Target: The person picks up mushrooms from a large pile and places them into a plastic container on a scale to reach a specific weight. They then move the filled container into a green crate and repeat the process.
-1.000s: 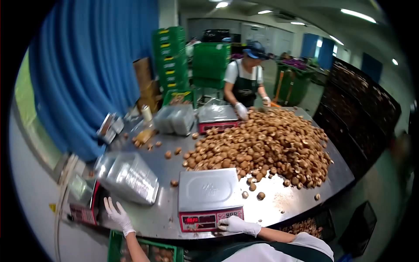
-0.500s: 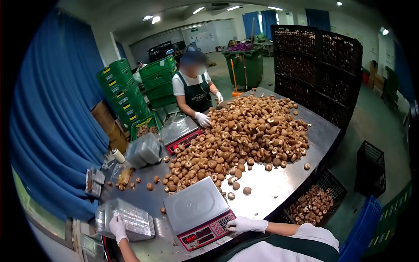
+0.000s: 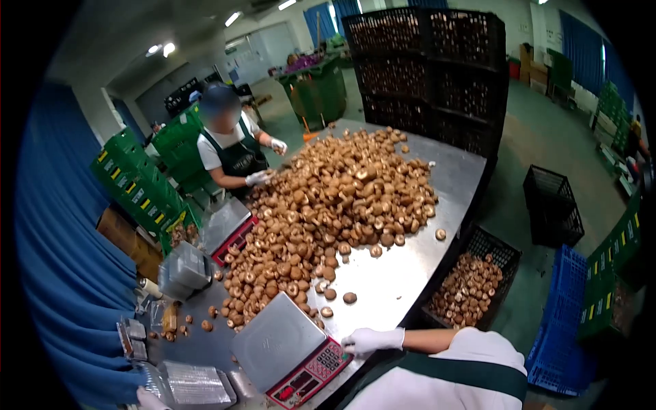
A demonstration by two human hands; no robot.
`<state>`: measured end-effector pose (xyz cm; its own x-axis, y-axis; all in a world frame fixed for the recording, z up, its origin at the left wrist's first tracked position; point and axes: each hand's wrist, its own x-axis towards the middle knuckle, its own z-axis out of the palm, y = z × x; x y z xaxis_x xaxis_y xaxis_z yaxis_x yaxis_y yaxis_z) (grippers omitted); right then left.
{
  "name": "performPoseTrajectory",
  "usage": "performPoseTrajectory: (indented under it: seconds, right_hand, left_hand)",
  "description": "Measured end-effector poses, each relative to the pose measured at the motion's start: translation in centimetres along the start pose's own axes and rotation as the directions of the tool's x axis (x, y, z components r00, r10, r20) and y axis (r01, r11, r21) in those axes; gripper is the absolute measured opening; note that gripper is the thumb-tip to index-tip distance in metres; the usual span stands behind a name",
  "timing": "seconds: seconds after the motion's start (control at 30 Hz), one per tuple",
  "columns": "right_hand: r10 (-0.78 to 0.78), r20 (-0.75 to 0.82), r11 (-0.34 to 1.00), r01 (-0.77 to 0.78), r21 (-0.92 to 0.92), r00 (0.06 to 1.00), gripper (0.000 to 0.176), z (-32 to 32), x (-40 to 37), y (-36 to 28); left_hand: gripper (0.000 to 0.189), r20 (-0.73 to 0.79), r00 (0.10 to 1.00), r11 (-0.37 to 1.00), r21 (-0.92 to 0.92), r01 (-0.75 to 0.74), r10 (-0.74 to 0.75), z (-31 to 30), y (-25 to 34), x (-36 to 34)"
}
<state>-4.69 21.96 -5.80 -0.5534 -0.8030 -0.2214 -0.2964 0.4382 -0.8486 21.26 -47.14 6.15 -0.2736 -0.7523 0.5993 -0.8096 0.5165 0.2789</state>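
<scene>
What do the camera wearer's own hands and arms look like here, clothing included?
The right hand wears a close-fitting white glove ending around the wrist. Above the bare right forearm comes a short white sleeve, with a dark green apron band nearby. The left hand, partly cut off, is white-gloved too; its sleeve is out of view.

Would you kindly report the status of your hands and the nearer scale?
Right hand at nearer scale, beside keypad. Left hand by plastic trays, grip unclear. Mushroom pile close beyond scale.
</scene>
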Motion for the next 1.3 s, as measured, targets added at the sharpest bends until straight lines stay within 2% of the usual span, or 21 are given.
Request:
performPoseTrajectory:
  seconds: [0.07,0.1,0.17,0.2,0.27,0.33,0.37,0.4,0.47,0.53,0.6,0.67,0.73,0.8,0.9,0.97,1.0,1.07,1.1,1.23,1.3]
  right_hand:
    - [0.059,0.055,0.985,-0.049,-0.168,0.997,0.025,-0.4,0.2,1.5]
    - [-0.025,-0.008,0.974,0.023,-0.226,1.000,0.024,-0.8,0.1,2.1]
    - [-0.025,-0.018,0.980,0.021,-0.200,1.000,0.024,-1.3,0.2,3.2]
    - [-0.024,-0.030,0.976,0.017,-0.219,0.999,0.024,-1.3,0.2,3.8]
    - [-0.014,-0.037,0.977,0.006,-0.215,0.999,0.024,-1.8,-0.1,3.9]
    - [-0.020,-0.020,0.975,0.015,-0.223,1.000,0.024,-2.1,0.2,4.2]
    - [-0.032,-0.014,0.971,0.028,-0.236,0.999,0.024,-2.2,0.3,4.3]
    - [-0.029,0.004,0.973,0.029,-0.228,1.000,0.024,-2.5,0.5,4.4]
    - [-0.016,0.013,0.968,0.019,-0.250,1.000,0.024,-3.3,0.9,4.6]
    - [-0.004,0.003,0.979,0.004,-0.202,1.000,0.026,-4.5,0.7,4.5]
    - [-0.045,-0.033,0.980,0.038,-0.195,0.998,0.023,-5.6,0.6,4.9]
    - [-0.031,-0.037,0.979,0.023,-0.203,0.999,0.021,-6.2,0.6,5.6]
    - [0.010,0.009,0.975,-0.008,-0.221,1.000,0.024,-7.6,0.5,6.0]
    - [0.032,-0.026,0.967,-0.037,-0.252,0.999,0.025,-8.1,0.8,7.2]
    - [0.087,-0.173,0.985,-0.111,-0.130,0.981,0.032,-10.4,1.0,8.7]
    - [0.163,-0.360,0.985,-0.170,0.014,0.919,0.044,-13.6,0.7,8.5]
    - [0.178,-0.470,0.984,-0.168,0.064,0.865,0.053,-15.3,0.7,8.7]
    - [-0.031,-0.720,0.985,-0.100,-0.139,0.693,0.070,-18.5,1.9,11.4]
    - [-0.040,-0.776,0.973,-0.153,-0.175,0.629,0.075,-20.8,2.2,11.9]
    - [-0.112,-0.919,0.951,-0.227,-0.210,0.379,0.086,-28.4,4.3,15.0]
    - [-0.133,-0.925,0.947,-0.230,-0.225,0.356,0.084,-30.9,5.8,16.6]
  left_hand:
    - [0.042,-0.144,0.972,0.982,0.010,0.188,-0.185,-3.7,-0.9,2.6]
    - [0.042,-0.137,0.976,0.982,0.049,0.180,-0.172,-6.6,2.3,1.5]
    - [0.032,-0.455,0.866,0.951,-0.301,0.071,-0.209,-11.8,11.6,-1.7]
    - [0.033,-0.382,0.911,0.978,-0.194,0.083,-0.153,-11.8,12.3,-1.7]
    - [0.028,-0.399,0.917,0.915,-0.377,-0.147,-0.017,-8.7,15.3,-4.4]
    - [0.023,-0.212,0.944,0.863,-0.394,-0.317,0.251,-7.8,21.1,-10.8]
    - [0.021,-0.064,0.977,0.830,-0.519,-0.205,0.201,-6.5,23.5,-14.0]
    - [0.021,0.018,0.929,0.833,-0.450,-0.322,0.369,-5.0,24.7,-17.2]
    - [0.021,0.338,0.814,0.777,-0.596,-0.204,0.472,-3.5,28.5,-23.8]
    - [0.020,0.532,0.577,0.778,-0.515,-0.360,0.619,0.0,27.8,-28.6]
    - [0.021,0.643,0.507,0.806,-0.335,-0.488,0.574,-0.8,29.7,-31.0]
    - [0.021,0.598,0.507,0.783,-0.449,-0.430,0.621,-1.4,30.0,-31.0]
    - [0.024,0.712,0.434,0.833,-0.462,-0.304,0.552,-2.4,30.5,-29.9]
    - [0.033,0.800,0.356,0.864,-0.367,-0.345,0.483,-3.3,31.3,-28.7]
    - [0.033,0.724,0.447,0.850,-0.422,-0.316,0.526,-4.3,34.2,-27.4]
    - [0.034,0.688,0.478,0.826,-0.538,-0.169,0.546,-5.1,38.1,-26.6]
    - [0.038,0.610,0.507,0.771,-0.607,-0.194,0.608,-4.3,39.5,-26.7]
    - [0.048,0.525,0.540,0.711,-0.669,-0.216,0.658,-3.5,43.9,-26.9]
    - [0.053,0.526,0.545,0.714,-0.669,-0.208,0.652,-3.6,47.2,-27.4]
    - [0.086,0.394,0.417,0.547,-0.757,-0.358,0.819,1.9,57.8,-29.9]
    - [0.097,0.401,0.307,0.504,-0.707,-0.496,0.863,4.1,64.0,-31.5]
